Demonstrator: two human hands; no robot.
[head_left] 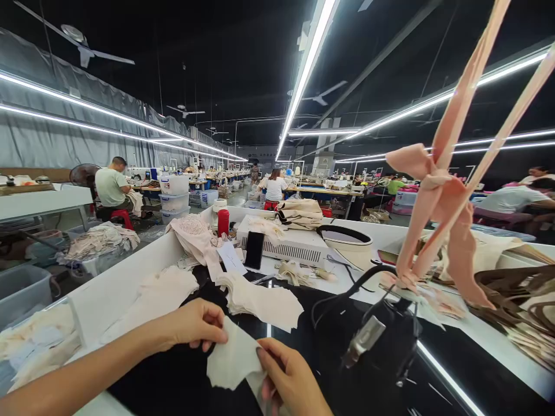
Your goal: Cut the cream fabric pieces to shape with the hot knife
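Observation:
Between my two hands hangs a small cream fabric piece (234,357) with curved edges, above the black tabletop. My left hand (197,326) pinches its upper left corner between thumb and fingers. At its right edge, my right hand (288,372) grips it the same way; a second pale strip shows below those fingers, partly hidden. Just beyond lies a stack of cut cream fabric pieces (264,303). More pale fabric (158,294) is heaped past my left forearm.
A dark phone (254,250) leans on a white vented box (290,249) beside a red thread cone (222,222). Right of my hands, a metal clamp-like part (365,341) hangs on cables near tied peach fabric strips (442,190). Brown and cream bundles (520,300) lie far right.

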